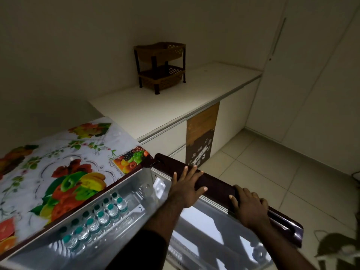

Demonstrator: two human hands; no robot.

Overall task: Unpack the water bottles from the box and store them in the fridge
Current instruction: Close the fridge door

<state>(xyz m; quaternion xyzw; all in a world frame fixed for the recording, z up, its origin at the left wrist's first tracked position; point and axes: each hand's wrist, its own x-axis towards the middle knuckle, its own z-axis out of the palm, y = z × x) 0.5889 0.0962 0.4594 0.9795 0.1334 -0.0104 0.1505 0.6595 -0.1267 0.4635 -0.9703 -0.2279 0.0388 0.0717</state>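
— Water bottles are where, exactly?

— At about eight o'clock in the view, standing in two rows on the lit top shelf inside the fridge, teal caps up, close together. The fruit-print cover lies over the fridge top at nine o'clock. I can't see the box anywhere in view.

— And the hands?

— Both on the top edge of the open fridge door. The left hand, near six o'clock, lies flat with fingers spread over the edge, not clasping anything. The right hand, at about five o'clock, has its fingers curled over the same edge further out from the hinge.

— So the step looks like shutting the door?

— That's my reading, with the shelf stocked. To do it well: push from the outer end, where the right hand sits, since that gives the easiest swing. Bring it round gently so the bottles don't topple against one another, and slide both sets of fingers off the inner side of the edge before the seal meets the cabinet.

— Anything in the way?

— Nothing visible in the door's path; the rack at twelve o'clock stands well apart on the counter.
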